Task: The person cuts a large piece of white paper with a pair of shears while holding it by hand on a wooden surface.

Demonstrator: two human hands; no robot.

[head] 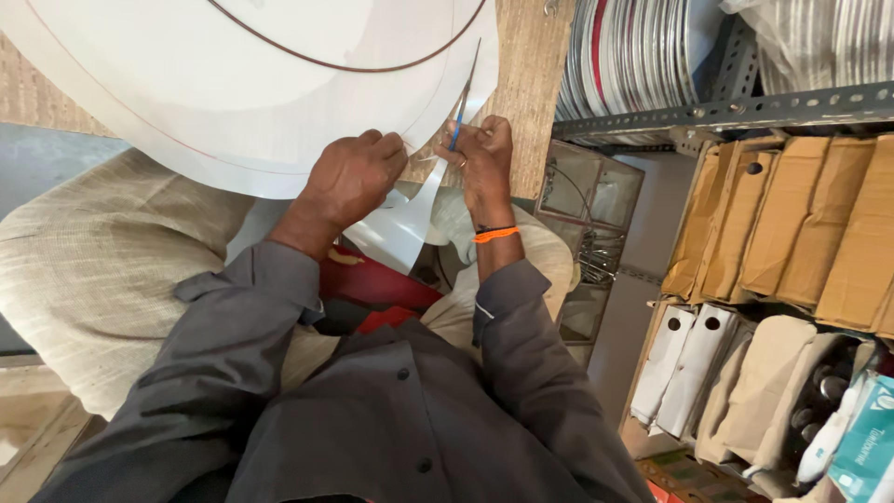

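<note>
A large white sheet (233, 84) with a thin red curved line drawn on it lies across my lap and a woven mat. My left hand (354, 177) grips the sheet's lower edge. My right hand (484, 154), with an orange band at the wrist, holds scissors (463, 98) with blue handles. The blades point up along the sheet's curved right edge. A narrow cut strip (410, 219) of the sheet curls down between my hands.
A metal rack (736, 112) at the right carries stacked shiny round plates (633, 47). Below it stand brown cardboard packets (792, 224), white boxes (684, 359) and a wire-fronted box (587, 200). A red object (372, 279) lies in my lap.
</note>
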